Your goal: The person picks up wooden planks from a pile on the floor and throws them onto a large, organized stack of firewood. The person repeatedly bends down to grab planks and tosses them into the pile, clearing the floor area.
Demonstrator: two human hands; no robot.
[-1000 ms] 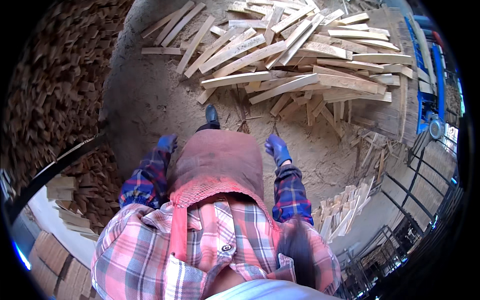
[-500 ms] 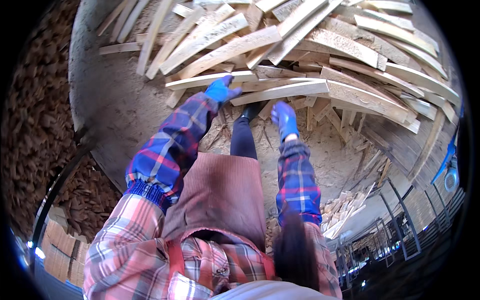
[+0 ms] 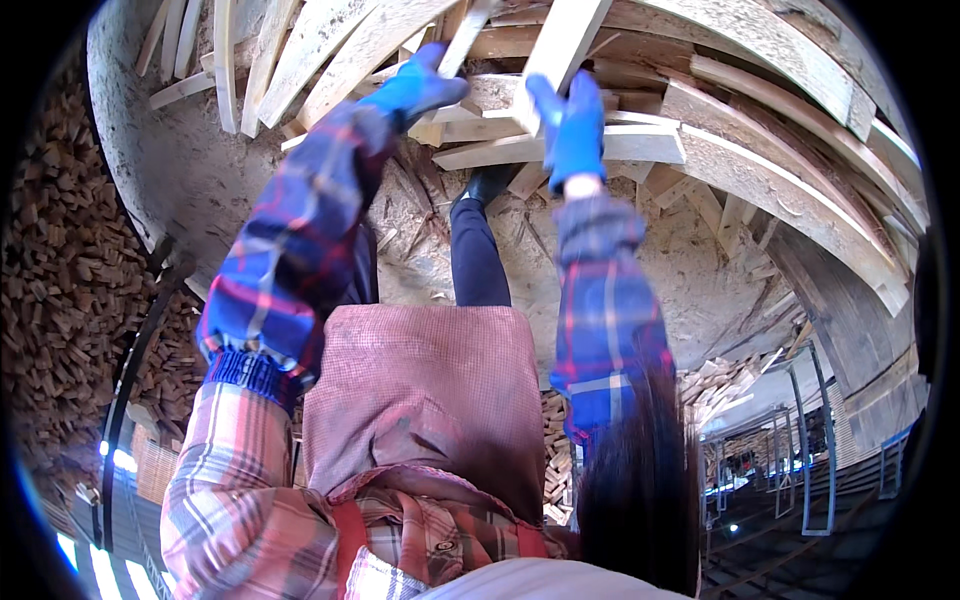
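Both hands have risen into the plank pile since half a second ago. Left hand [image 3: 420, 85] closes its grip on a thin slat [image 3: 465, 35]; right hand [image 3: 570, 125] clasps a wider plank [image 3: 565, 40]. Pulling either could shift stacked planks [image 3: 780, 130] above onto the foot [image 3: 490, 185].

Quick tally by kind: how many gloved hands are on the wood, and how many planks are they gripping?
Blue-gloved hands: 2, the left hand and the right hand
Planks gripped: 2, a narrow slat and a wider plank
Total: 4
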